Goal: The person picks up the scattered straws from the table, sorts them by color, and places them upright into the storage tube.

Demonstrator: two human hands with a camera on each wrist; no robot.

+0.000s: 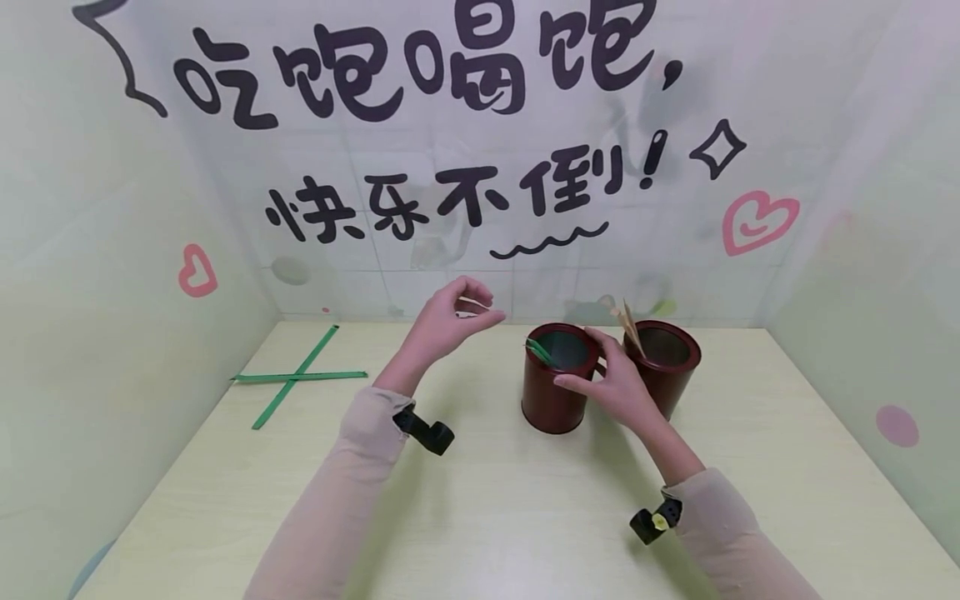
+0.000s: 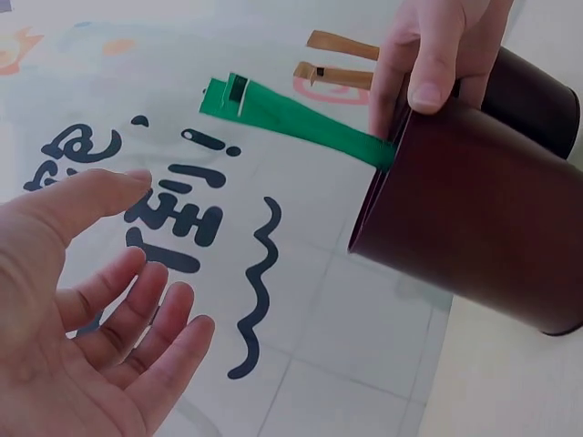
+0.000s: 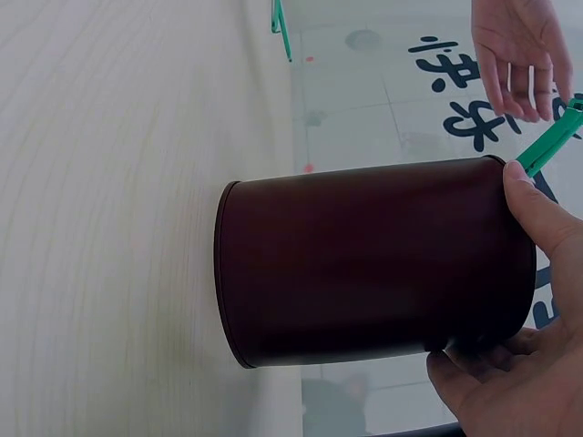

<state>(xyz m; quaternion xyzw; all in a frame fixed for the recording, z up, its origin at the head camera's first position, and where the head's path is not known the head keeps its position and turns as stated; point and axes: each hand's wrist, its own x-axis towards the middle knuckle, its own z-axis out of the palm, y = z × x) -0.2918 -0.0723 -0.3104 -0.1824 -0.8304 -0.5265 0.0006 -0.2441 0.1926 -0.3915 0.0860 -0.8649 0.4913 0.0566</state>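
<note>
My right hand (image 1: 618, 379) grips the rim of a dark red cylindrical canister (image 1: 553, 404), its thumb and fingers on the wall near the top. Narrow green strips (image 2: 291, 120) lean inside this canister and stick out past its rim. My left hand (image 1: 450, 323) is raised in the air to the left of the canister, touching nothing, with its fingers loosely bent and apart from the thumb. Right behind my right hand stands a second dark red canister (image 1: 678, 379), holding thin light-brown strips (image 1: 630, 329). The bottoms inside both canisters are hidden.
On the left of the pale wood table (image 1: 480, 533), two long green strips (image 1: 315, 375) lie crossed. A white printed wall (image 1: 465, 292) stands behind the table, with side walls at left and right. A black wrist camera (image 1: 425, 431) sits on each wrist.
</note>
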